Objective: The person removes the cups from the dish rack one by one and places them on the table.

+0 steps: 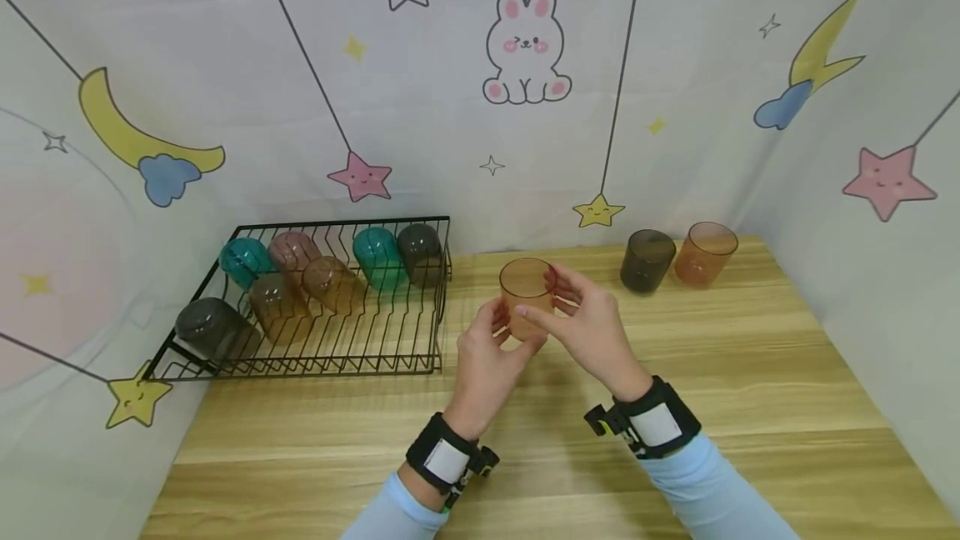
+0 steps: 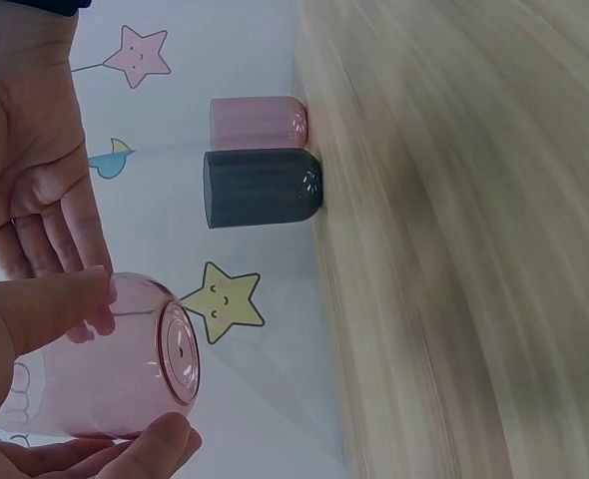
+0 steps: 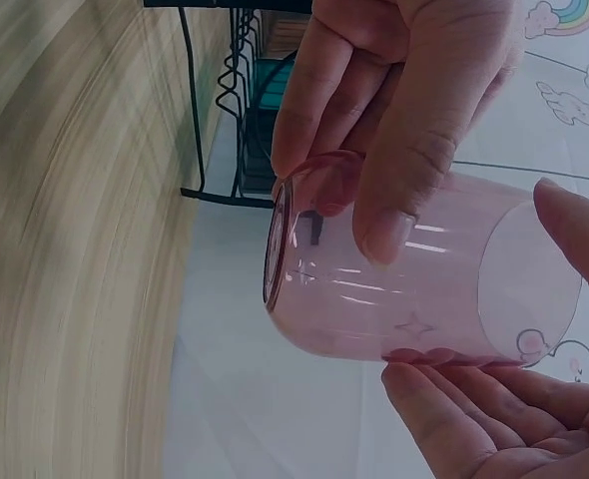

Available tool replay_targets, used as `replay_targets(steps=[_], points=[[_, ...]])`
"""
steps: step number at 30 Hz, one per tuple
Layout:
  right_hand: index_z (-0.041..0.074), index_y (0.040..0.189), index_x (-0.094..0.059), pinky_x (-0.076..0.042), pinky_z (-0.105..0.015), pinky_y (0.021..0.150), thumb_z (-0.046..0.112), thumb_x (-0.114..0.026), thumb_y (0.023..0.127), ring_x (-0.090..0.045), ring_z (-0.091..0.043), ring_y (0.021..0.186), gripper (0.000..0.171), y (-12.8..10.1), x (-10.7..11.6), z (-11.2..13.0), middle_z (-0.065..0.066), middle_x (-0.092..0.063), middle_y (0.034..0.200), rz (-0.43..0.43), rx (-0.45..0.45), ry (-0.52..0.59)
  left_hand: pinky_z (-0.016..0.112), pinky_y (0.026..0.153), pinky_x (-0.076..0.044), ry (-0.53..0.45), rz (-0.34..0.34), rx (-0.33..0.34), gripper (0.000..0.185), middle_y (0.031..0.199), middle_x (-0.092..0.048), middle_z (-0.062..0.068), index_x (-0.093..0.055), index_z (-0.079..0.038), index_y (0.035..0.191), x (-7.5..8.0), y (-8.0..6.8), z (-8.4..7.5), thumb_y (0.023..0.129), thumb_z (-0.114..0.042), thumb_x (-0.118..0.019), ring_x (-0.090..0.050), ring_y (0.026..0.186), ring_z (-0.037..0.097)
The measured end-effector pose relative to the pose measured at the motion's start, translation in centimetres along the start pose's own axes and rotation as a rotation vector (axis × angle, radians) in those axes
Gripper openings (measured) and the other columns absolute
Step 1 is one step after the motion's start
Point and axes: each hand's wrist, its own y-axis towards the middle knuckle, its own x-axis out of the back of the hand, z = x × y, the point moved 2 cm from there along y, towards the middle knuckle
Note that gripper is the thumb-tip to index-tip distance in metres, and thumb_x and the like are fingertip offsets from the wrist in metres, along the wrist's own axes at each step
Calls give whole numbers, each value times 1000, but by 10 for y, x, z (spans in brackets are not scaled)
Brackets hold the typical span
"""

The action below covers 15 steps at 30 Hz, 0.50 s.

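Both hands hold one clear pinkish-orange cup upright, rim up, above the table. My left hand grips it low on the left, thumb and fingers on its wall near the base. Higher up on the right side, my right hand grips it with thumb in front and fingers behind, near the rim. In the right wrist view, the see-through cup lies sideways in the picture, with left thumb and fingers toward its base. The left wrist view shows the round base of the cup.
On the left stands a black wire rack with several upside-down cups in teal, pink, amber and grey, some leaning. At the back right, a dark grey cup and an orange-pink cup stand upright. A printed cloth backs the wooden table.
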Motion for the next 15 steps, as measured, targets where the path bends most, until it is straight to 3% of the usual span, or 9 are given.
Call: replay_targets(steps=[8, 15], points=[[1, 131, -49, -51, -44, 90, 28, -79, 72, -59, -28, 111, 72, -5, 2, 26, -17, -60, 121, 34, -32, -3, 25, 85, -54, 25, -4, -14, 66, 114, -62, 1, -48, -17, 128, 1, 2, 5, 73, -42, -75, -62, 105, 13], [2, 131, -49, -54, -39, 85, 28, -79, 73, -58, -31, 113, 70, -6, 5, 28, -17, -59, 122, 48, -68, 1, 29, 87, -53, 73, -2, -39, 70, 119, -62, 4, -46, -12, 131, 4, 4, 7, 74, -39, -76, -61, 108, 13]])
